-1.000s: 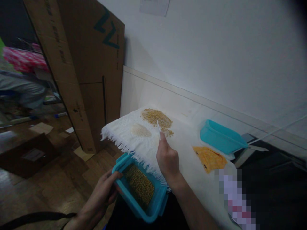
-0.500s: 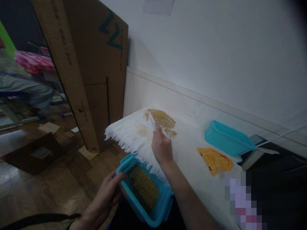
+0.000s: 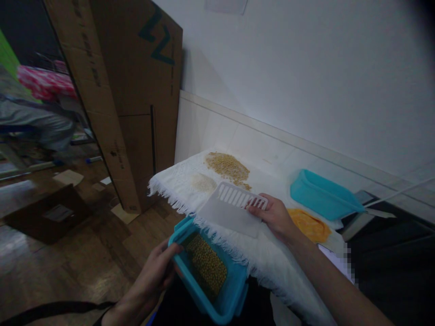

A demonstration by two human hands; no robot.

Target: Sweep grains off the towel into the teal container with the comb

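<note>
My left hand [image 3: 154, 276] grips the near left rim of a blue tub [image 3: 234, 294] filled with yellow-green beans [image 3: 206, 267], held just below the table's fringed edge. My right hand [image 3: 275, 216] pinches a flat white plastic scraper [image 3: 231, 210] with a slotted top, lying broadside over the white cloth [image 3: 258, 253]. Farther back on the cloth sit a heap of tan beans [image 3: 228, 165] and a small pale mound of grains [image 3: 203, 182].
A second blue tub [image 3: 322, 194] stands at the right, with an orange packet [image 3: 311, 226] before it. Tall cardboard boxes [image 3: 129, 90] lean by the wall at the left. Wooden floor with cardboard scraps [image 3: 68, 217] lies left; a white cable [image 3: 401, 190] runs right.
My right hand has drawn back from the bean heap toward the near right, and the scraper has turned from edge-on to broadside. The left hand and its tub have barely moved.
</note>
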